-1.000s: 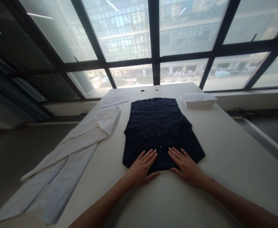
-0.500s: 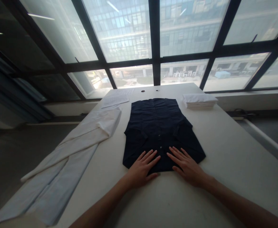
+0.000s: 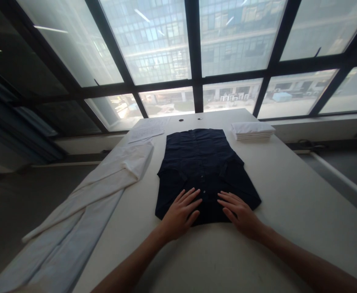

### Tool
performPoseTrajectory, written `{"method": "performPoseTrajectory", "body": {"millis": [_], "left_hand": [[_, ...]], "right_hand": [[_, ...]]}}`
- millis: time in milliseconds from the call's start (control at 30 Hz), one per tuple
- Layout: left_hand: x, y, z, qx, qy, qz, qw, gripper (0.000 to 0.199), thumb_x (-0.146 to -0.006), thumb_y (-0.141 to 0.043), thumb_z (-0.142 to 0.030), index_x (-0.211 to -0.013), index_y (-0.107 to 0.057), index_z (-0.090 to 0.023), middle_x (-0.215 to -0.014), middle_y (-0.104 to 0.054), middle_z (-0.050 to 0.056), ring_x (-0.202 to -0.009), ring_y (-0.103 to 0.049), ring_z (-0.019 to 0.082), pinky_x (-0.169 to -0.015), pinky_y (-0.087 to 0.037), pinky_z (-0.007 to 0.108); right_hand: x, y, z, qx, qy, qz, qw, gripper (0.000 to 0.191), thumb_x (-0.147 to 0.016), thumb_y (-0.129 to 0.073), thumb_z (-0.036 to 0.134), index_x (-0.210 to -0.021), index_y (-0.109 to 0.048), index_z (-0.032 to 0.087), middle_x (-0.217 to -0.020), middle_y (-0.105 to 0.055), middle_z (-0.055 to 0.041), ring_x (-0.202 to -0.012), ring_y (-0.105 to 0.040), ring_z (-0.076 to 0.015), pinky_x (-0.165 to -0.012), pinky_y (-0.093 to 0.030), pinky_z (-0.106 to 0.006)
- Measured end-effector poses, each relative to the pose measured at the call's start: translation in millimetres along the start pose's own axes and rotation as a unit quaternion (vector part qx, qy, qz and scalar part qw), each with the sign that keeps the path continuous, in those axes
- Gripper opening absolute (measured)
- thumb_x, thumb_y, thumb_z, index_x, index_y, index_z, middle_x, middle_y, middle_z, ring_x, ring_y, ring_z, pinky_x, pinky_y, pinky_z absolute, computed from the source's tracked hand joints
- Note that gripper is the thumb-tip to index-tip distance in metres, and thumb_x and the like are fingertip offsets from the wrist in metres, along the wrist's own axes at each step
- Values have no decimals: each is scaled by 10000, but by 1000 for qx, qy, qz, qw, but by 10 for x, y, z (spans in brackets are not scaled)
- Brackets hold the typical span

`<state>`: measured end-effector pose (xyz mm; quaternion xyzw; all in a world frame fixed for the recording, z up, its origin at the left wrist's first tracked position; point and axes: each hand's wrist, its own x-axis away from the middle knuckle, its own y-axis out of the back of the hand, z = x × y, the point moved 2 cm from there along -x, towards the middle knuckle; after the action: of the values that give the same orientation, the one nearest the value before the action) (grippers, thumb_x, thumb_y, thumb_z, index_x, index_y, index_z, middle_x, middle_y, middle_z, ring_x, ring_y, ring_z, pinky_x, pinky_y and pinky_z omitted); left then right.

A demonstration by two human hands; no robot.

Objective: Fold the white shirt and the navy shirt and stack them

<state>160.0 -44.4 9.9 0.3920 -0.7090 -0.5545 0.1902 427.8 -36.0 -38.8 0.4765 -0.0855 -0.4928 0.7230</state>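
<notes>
- The left hand (image 3: 180,213) lies flat, fingers spread and grasping nothing, on the near hem of the dark navy shirt (image 3: 201,167).
- The right hand (image 3: 239,211) lies just beside it, also flat and released, palm down on the same hem.
- The shirt is spread button-side up in the middle of the white bench (image 3: 288,191), its sleeves already folded in over the front; judging by that, the sides are done and the lengthwise folds are left.
- To the left, a long white garment (image 3: 99,191) trails over the bench edge.
- At the far left corner lies a sheet of paper (image 3: 146,131); its print is too small to read.
- At the far right sits a stack of folded white cloth (image 3: 251,130).
- No brand or label shows anywhere.
</notes>
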Motion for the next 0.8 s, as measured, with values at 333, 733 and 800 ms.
{"method": "performPoseTrajectory", "body": {"millis": [333, 733, 800], "left_hand": [[-660, -421, -193, -5, -63, 62, 996, 526, -1023, -398, -211, -1546, -362, -167, -1608, -372, 89, -1513, -272, 234, -1230, -273, 468], [-597, -573, -118, -52, -13, 42, 998, 561, -1043, -376, -315, -1585, -274, -219, -1667, -225, 40, -1554, -94, 232, -1252, -149, 536], [-606, -599, -105, -54, 3, 39, 998, 574, -1041, -384, -358, -1585, -277, -207, -1668, -218, 51, -1554, -98, 239, -1251, -145, 543]], "right_hand": [[-3, 39, 138, 16, 64, 14, 998, 310, -966, -558, 208, -1224, -723, 257, -1352, -650, -69, -1346, -517, -258, -1162, -387, -486], [-80, 238, -224, -7, -52, -145, 988, 340, -988, -475, 266, -1231, -706, 215, -1332, -649, -107, -1274, -562, -257, -1095, -455, -458], [-110, 374, -470, 26, -128, -208, 969, 371, -962, -486, 300, -1248, -694, 185, -1315, -649, -132, -1246, -573, -281, -1091, -448, -488]]}}
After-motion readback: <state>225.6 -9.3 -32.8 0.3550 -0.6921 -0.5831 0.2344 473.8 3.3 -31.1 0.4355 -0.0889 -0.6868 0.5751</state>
